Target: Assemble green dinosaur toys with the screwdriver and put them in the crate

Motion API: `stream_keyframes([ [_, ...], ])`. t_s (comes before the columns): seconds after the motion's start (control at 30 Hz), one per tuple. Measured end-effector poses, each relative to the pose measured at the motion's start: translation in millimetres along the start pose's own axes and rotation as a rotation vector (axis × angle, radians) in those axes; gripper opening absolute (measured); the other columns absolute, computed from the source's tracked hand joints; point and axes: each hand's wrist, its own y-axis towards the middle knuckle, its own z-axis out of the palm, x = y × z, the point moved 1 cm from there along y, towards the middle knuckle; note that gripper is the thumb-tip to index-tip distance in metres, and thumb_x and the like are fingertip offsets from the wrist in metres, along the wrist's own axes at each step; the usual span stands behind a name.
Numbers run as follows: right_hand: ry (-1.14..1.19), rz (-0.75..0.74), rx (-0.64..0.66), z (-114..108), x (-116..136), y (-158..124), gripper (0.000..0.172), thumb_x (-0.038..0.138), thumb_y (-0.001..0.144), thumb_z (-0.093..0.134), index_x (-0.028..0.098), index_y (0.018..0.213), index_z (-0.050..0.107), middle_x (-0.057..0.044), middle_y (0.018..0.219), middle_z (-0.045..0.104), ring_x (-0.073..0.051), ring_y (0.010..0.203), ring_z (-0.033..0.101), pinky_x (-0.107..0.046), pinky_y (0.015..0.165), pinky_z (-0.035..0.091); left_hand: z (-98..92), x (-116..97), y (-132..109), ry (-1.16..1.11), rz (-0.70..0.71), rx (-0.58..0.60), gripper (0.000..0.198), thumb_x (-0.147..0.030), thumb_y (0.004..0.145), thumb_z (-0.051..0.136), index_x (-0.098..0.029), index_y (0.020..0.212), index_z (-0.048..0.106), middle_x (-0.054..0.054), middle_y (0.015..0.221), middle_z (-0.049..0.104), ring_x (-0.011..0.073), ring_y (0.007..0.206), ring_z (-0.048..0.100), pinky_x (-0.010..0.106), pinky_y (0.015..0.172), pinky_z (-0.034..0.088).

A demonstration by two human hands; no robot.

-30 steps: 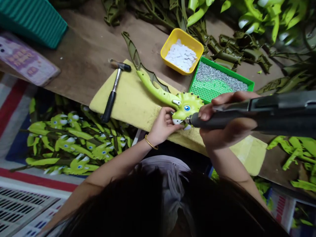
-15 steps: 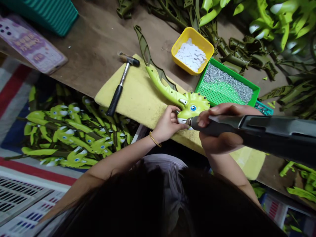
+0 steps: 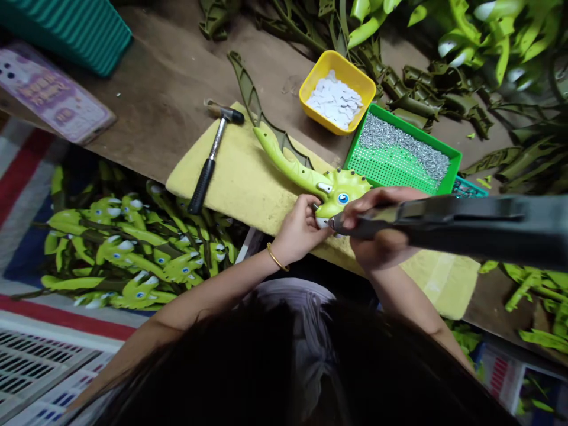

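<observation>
A lime-green plastic dinosaur toy with a blue eye lies on the yellow foam pad. A dark olive openwork piece runs along its back. My left hand, with a bracelet on the wrist, grips the white snout end, its fingers closed around it. In my right hand is a black electric screwdriver, held level with fingers and thumb wrapped near its front. Its tip meets the snout beside my left fingertips. The exact contact point is too small to make out.
A black-handled hammer lies on the pad's left. Behind are a yellow bowl of white pieces and a green tray of screws. Finished-looking toys pile up lower left. A phone lies by teal baskets.
The view has shifted slightly. The screwdriver's rear end has swung upward in the picture, so it points more level, while its tip stays at the snout. Both hands keep their grip.
</observation>
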Motion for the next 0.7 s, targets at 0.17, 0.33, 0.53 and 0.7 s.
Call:
stream_keyframes([
  [0.17, 0.034, -0.172, -0.384, -25, 13, 55, 0.022, 0.048, 0.089, 0.057, 0.029, 0.079, 0.062, 0.007, 0.075, 0.062, -0.005, 0.055, 0.059, -0.02, 0.051, 0.049, 3.7, -6, -5, 0.691, 0.229, -0.087, 0.045, -0.021, 0.071, 0.071, -0.016, 0.11, 0.049, 0.006, 0.089, 0.064, 0.0223, 0.082, 0.066, 0.035, 0.074, 0.053],
  [0.33, -0.263, -0.191, -0.542, -50, -45, 94, 0.045, 0.067, 0.075, 0.063, 0.025, 0.083, 0.051, 0.001, 0.079, 0.061, -0.008, 0.054, 0.056, -0.026, 0.05, 0.05, 10.8, -7, -7, 0.798, 0.258, -0.09, 0.043, -0.026, 0.073, 0.07, -0.014, 0.11, 0.053, 0.014, 0.098, 0.066, 0.027, 0.087, 0.067, 0.04, 0.076, 0.054],
  [0.53, -0.255, -0.113, -0.572, -57, -100, 95, 0.042, 0.066, 0.082, 0.054, 0.025, 0.087, 0.052, 0.002, 0.078, 0.058, -0.009, 0.057, 0.059, -0.028, 0.052, 0.048, -14.8, -13, 4, 0.028, -0.116, -0.133, 0.059, -0.046, 0.062, 0.081, -0.017, 0.1, 0.046, 0.004, 0.081, 0.066, 0.0159, 0.059, 0.066, 0.033, 0.06, 0.059],
  [0.7, -0.209, -0.027, -0.524, -64, -108, 93, 0.043, 0.067, 0.081, 0.054, 0.025, 0.088, 0.051, 0.004, 0.071, 0.054, -0.008, 0.055, 0.059, -0.026, 0.052, 0.048, -30.8, -29, 30, -0.316, -0.119, -0.243, 0.053, -0.038, 0.06, 0.085, -0.017, 0.095, 0.051, 0.002, 0.086, 0.068, 0.0151, 0.074, 0.07, 0.028, 0.068, 0.06],
])
